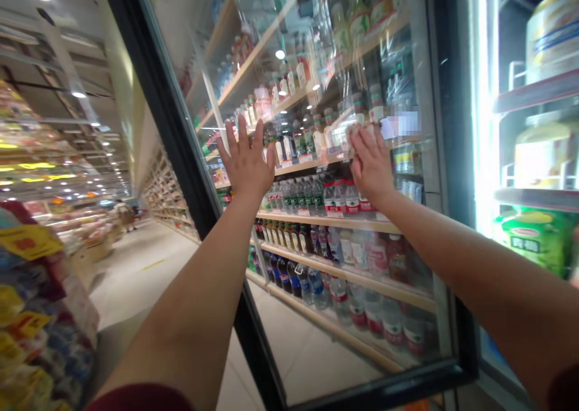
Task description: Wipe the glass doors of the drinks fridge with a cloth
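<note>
A glass door (316,351) in a black frame stands swung open in front of me. My left hand (248,161) lies against the pane, fingers spread and holding nothing. To its right, my right hand (373,161) presses a crumpled whitish cloth (357,132) against the glass. Most of the cloth is hidden under the fingers, so its full shape does not show. Behind the pane, shelves of bottled drinks (289,194) can be seen. Both forearms reach forward from dark red sleeves.
At the right is a lit fridge with jars (545,152) and a green package (536,236) on wire shelves. A blurred display of packaged goods (31,314) stands at the left. A pale aisle floor (149,266) runs back to a distant person (124,214).
</note>
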A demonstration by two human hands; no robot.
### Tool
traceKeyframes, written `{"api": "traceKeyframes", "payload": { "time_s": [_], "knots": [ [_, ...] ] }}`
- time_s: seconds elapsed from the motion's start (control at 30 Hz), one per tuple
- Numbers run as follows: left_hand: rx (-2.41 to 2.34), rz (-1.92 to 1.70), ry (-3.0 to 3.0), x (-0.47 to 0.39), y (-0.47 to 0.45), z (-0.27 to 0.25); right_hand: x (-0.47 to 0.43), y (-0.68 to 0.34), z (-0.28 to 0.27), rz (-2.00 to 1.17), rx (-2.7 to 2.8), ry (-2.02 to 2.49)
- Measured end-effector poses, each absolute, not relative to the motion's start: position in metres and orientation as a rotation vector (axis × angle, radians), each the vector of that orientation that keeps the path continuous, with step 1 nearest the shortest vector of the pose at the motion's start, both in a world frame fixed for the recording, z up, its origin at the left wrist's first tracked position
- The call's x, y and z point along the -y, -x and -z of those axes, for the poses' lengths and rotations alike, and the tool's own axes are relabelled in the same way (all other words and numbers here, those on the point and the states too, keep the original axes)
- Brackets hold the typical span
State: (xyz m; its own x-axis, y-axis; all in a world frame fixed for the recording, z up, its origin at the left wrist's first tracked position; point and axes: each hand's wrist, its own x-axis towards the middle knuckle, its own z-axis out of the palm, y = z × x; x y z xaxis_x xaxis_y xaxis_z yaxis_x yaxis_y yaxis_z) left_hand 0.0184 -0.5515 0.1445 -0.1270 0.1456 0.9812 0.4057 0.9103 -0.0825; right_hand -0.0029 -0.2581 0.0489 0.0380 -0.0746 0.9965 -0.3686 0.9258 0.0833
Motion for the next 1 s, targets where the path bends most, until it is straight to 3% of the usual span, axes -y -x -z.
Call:
{"api": "traceKeyframes", "payload": {
  "time_s": [0.07, 0.23, 0.43, 0.63, 0.8, 1.0],
  "knots": [
    [1.692, 0.225, 0.425, 0.551, -0.019, -0.144, 0.260, 0.004, -0.043, -0.199, 1.523, -0.419],
    [1.717, 0.207, 0.405, 0.551, -0.020, -0.144, 0.254, 0.002, -0.036, 0.265, 1.653, -1.027],
    [1.701, 0.218, 0.421, 0.552, -0.020, -0.143, 0.251, -0.001, -0.047, -0.080, 1.569, -0.585],
    [1.637, 0.192, 0.443, 0.555, -0.014, -0.142, 0.279, -0.009, -0.073, 0.168, 1.796, -0.825],
    [1.630, 0.173, 0.429, 0.554, -0.012, -0.141, 0.303, -0.001, -0.111, -0.256, 1.578, -0.355],
    [1.657, 0.139, 0.418, 0.553, -0.015, -0.141, 0.341, -0.001, -0.131, -0.008, 1.702, -0.603]
  ]
}}
